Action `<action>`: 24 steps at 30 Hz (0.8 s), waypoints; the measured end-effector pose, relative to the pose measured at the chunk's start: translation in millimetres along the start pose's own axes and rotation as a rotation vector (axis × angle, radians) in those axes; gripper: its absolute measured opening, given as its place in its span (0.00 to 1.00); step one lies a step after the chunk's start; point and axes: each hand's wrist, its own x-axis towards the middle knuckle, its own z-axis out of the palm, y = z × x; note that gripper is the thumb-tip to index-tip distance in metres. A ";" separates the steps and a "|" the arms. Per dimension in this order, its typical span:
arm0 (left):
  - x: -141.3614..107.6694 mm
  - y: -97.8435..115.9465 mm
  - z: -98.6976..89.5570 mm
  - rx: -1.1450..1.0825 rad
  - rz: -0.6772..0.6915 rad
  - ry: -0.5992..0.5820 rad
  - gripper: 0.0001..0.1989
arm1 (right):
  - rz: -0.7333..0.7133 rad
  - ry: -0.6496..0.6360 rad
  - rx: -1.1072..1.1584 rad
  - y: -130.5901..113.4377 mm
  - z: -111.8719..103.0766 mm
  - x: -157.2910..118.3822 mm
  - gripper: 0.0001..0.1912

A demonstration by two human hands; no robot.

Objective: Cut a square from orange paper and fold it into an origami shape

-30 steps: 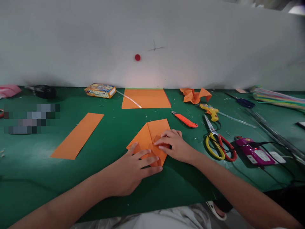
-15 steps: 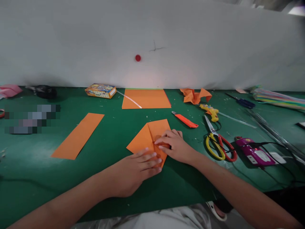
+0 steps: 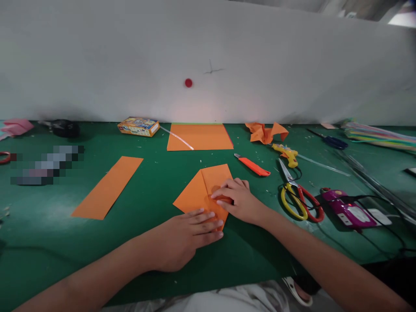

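A folded sheet of orange paper [image 3: 191, 190] lies in front of me on the green table, with a crease running down from its top edge. My left hand [image 3: 178, 238] is flat over its lower part, fingers stretched out and pointing right. On the right side of the sheet, my right hand [image 3: 238, 199] has its fingers bent and touching a fold of the paper. The thumb and fingertips close on that fold, partly hidden under the hand. A long orange strip [image 3: 107, 188] lies to the left.
Behind are an orange paper stack [image 3: 199, 138], a small box [image 3: 139, 126] and crumpled orange paper [image 3: 265, 132]. Rightward lie a red cutter [image 3: 252, 165], a yellow glue gun [image 3: 286, 155], scissors [image 3: 299, 195] and a purple power strip [image 3: 351, 210] with cables.
The view has shifted slightly, so everything sits a little lower. My left hand has slid slightly right over the paper; my right hand stays nearly in place.
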 end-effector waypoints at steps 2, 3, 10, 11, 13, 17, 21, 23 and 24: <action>0.3 0.2 0.4 0.000 -0.005 0.000 0.35 | -0.003 -0.005 -0.002 -0.1 -0.4 -0.1 0.11; 0.5 0.5 0.8 0.000 -0.009 0.005 0.34 | -0.001 -0.007 -0.003 -0.4 -0.6 -0.1 0.11; 1.8 2.5 -0.1 -0.027 -0.030 0.020 0.34 | -0.008 -0.014 -0.005 -0.6 -1.5 0.0 0.11; 1.8 2.3 -0.9 -0.030 -0.034 0.020 0.34 | -0.009 -0.014 -0.005 -0.2 -1.5 -0.1 0.11; 1.8 1.3 -2.7 -0.038 -0.033 0.021 0.34 | -0.010 -0.014 -0.003 0.5 -1.7 -0.2 0.11; 1.7 -1.4 -7.8 -0.063 -0.006 0.014 0.34 | -0.016 -0.017 -0.003 1.1 -2.6 -0.3 0.11; 1.3 -3.5 -13.0 -0.097 0.004 -0.019 0.34 | -0.020 -0.024 -0.010 2.2 -2.6 -0.2 0.11; 1.0 -3.5 -15.1 -0.119 0.006 -0.023 0.34 | -0.027 -0.025 -0.013 3.1 -2.1 -0.2 0.11; 0.9 -3.2 -16.0 -0.129 0.006 -0.024 0.33 | -0.029 -0.027 -0.013 3.5 -1.9 -0.3 0.11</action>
